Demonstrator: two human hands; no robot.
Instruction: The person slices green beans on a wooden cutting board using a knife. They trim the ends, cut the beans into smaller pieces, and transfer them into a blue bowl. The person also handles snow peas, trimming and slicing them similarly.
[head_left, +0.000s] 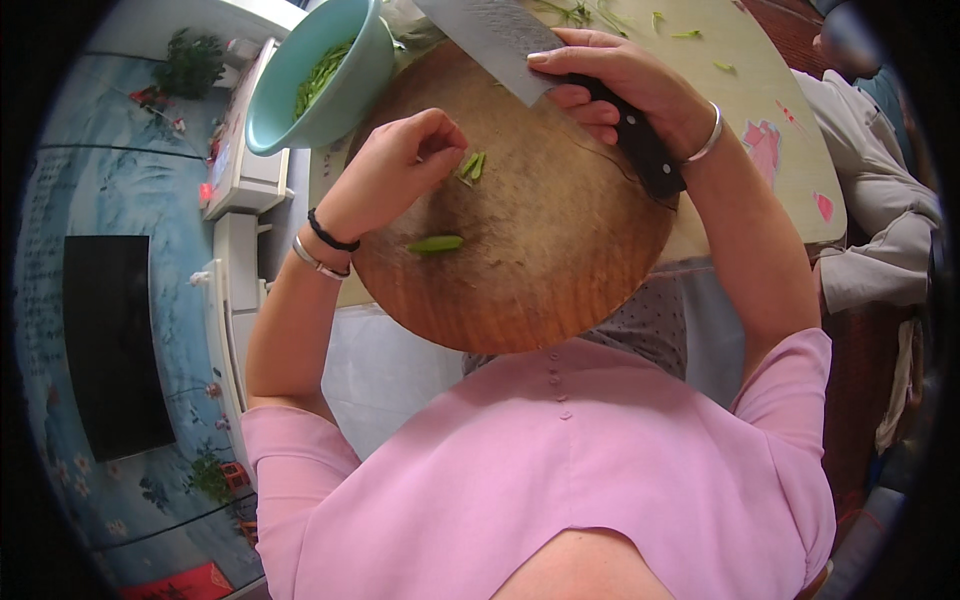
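In my right hand (619, 82) is a cleaver, its black riveted handle (634, 131) gripped and its broad steel blade (495, 45) pointing to the upper left. The blade is over the far part of a round wooden chopping board (525, 217). My left hand (412, 161) is over the board's left side, fingers curled towards the thumb; whether anything is pinched there is hidden. Just right of those fingertips lie a few small cut green vegetable pieces (474, 166). A longer green piece (435, 244) lies nearer to me on the board.
Left of the board, a turquoise bowl (337, 112) holds cut green vegetables (324, 79). Green scraps (686, 34) are scattered on the table (727, 97) beyond the board. A person in grey clothing (877, 172) sits at the right. White cabinets (236, 262) stand to the left.
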